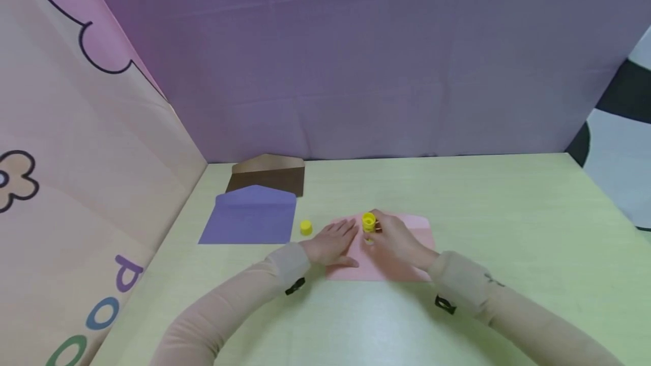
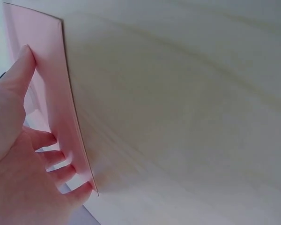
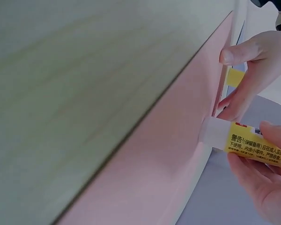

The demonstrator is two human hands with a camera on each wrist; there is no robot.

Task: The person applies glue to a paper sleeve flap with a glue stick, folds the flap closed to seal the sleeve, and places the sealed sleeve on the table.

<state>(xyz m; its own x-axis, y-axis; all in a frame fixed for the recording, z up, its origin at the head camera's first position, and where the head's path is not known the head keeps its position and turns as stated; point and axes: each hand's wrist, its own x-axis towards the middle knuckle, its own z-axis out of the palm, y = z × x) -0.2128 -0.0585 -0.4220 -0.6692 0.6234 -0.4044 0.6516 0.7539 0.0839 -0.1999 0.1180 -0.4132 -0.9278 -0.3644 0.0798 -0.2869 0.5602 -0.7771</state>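
Note:
A pink envelope lies on the table in front of me. My left hand rests on its left part with fingers spread; the left wrist view shows the thumb and fingertips on the pink paper. My right hand grips a yellow glue stick, its base pointing up. In the right wrist view the uncapped white end of the glue stick meets the envelope. A yellow cap stands on the table just left of the envelope.
A purple envelope lies to the left with its flap opened away from me. Behind it, a brown envelope is partly overlapped. A purple cloth backdrop rises along the table's far edge, and a patterned cloth on the left.

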